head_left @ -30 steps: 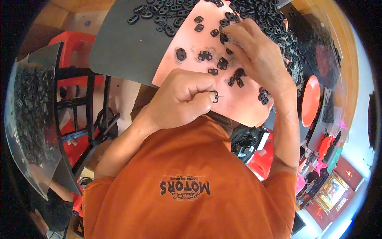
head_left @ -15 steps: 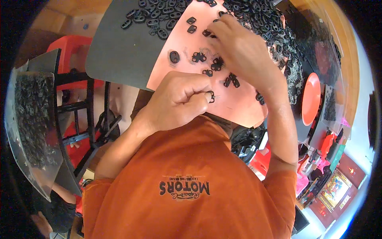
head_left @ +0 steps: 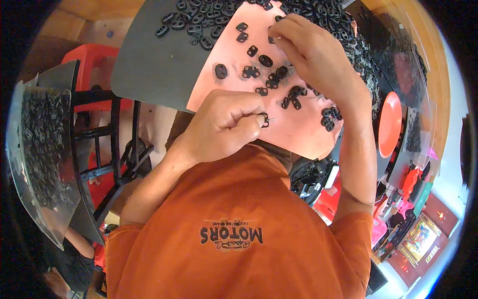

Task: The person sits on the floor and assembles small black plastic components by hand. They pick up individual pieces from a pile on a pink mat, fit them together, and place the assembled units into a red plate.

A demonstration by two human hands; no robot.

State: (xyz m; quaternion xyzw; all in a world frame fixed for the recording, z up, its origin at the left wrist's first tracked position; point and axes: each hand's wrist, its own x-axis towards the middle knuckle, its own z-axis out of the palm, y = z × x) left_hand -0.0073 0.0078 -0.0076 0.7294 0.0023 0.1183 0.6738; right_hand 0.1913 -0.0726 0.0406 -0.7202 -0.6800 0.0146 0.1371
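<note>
My left hand (head_left: 226, 119) is closed, pinching a small black two-holed plastic piece (head_left: 265, 119) between thumb and forefinger above the near part of a pink sheet (head_left: 298, 127). My right hand (head_left: 313, 52) hovers over the sheet's far right part with its fingers pinched together. A dark piece (head_left: 271, 39) shows at its fingertips, partly hidden by them. Loose black pieces lie scattered between the hands, among them a solid-looking oval one (head_left: 221, 71), another oval (head_left: 265, 61) and a cluster (head_left: 330, 118) near the right forearm.
Black two-holed ovals (head_left: 199, 20) are heaped on the grey board (head_left: 149, 60) at the far left. A larger black pile (head_left: 328, 20) spreads along the far right. A red plate (head_left: 390, 124) stands right of my forearm. At left are a metal frame (head_left: 117, 134) and a red stool (head_left: 92, 57).
My right hand has moved a little to the right, and more black pieces now show on the sheet beside it. My left hand keeps its pinch on the piece.
</note>
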